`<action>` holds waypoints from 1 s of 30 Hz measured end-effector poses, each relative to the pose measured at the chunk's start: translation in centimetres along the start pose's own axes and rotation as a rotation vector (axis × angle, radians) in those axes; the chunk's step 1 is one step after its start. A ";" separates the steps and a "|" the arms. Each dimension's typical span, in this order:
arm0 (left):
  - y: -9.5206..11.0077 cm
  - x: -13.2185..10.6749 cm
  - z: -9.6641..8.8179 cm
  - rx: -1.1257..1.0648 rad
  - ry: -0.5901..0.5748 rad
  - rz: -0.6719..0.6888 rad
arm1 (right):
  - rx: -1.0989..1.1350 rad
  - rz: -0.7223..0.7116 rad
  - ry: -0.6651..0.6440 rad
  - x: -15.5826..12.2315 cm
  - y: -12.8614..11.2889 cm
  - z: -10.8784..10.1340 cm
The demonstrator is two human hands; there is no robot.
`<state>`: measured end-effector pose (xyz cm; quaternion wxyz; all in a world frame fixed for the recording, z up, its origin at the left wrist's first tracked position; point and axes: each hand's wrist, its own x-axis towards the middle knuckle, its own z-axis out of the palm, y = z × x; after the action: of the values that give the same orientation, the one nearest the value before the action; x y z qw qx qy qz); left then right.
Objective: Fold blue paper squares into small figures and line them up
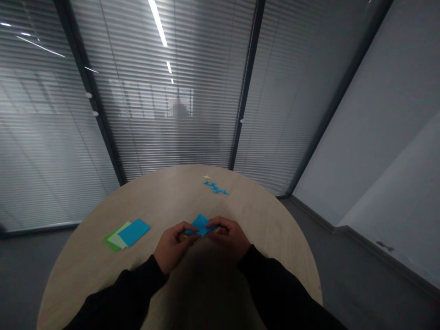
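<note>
Between my hands is a sheet of blue origami paper (pixel 200 222), with one corner pointing away from me and creases showing on it. My left hand (pixel 174 245) pinches its left corner between thumb and fingers. On the opposite corner, my right hand (pixel 229 236) is closed in the same way. The paper's near edge is partly hidden by my fingers and by shadow. Farther off, several small blue folded paper pieces (pixel 215 187) lie in a loose group, with a yellow folded paper piece (pixel 206 177) behind them.
The round wooden table (pixel 172 192) holds everything. To the left lies a fanned stack of paper, with a blue sheet (pixel 135 232) over pale green (pixel 117 239) and bright green (pixel 110 241) ones. Glass panels with blinds (pixel 178 142) stand beyond the table, and a white wall (pixel 371 137) at right.
</note>
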<state>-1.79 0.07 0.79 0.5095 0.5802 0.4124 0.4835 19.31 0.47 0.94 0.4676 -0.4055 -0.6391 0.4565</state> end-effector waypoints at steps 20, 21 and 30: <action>-1.1 0.0 0.5 0.169 -0.112 0.049 | 0.086 0.080 0.013 0.1 1.4 1.1; -1.0 0.0 0.5 0.188 -0.116 0.052 | 0.061 0.082 0.016 0.1 1.3 1.1; 0.6 -0.5 0.9 0.275 -0.110 0.056 | 0.058 0.112 0.042 0.3 1.7 1.2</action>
<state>-1.04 -0.70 1.32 0.4336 0.6812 0.4299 0.4039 18.19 0.97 -0.85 0.4664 -0.4363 -0.5920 0.4917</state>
